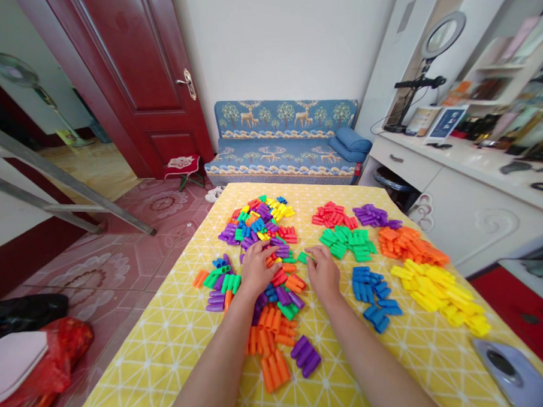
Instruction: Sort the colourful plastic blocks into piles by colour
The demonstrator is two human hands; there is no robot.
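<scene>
My left hand [258, 269] rests on a mixed pile of colored plastic pieces [257, 218], its thumb and fingers around an orange piece. Just right of the pile, my right hand [323, 270] pinches a green piece [303, 257] at its fingertips. Beyond and to the right lie single-color heaps: red [333, 215], purple [374, 216], green [348, 241], orange [411, 245], blue [371, 289] and yellow [438, 292]. Nearer the front, orange pieces [274, 370] and a purple piece [305, 356] lie below the mixed pile.
A yellow patterned cloth [156, 366] covers the table. A pale purple device [513, 376] sits at its right front. Behind stands a blue sofa [278, 153]; a white dresser [487, 207] is on the right, a metal ladder [65, 182] on the left.
</scene>
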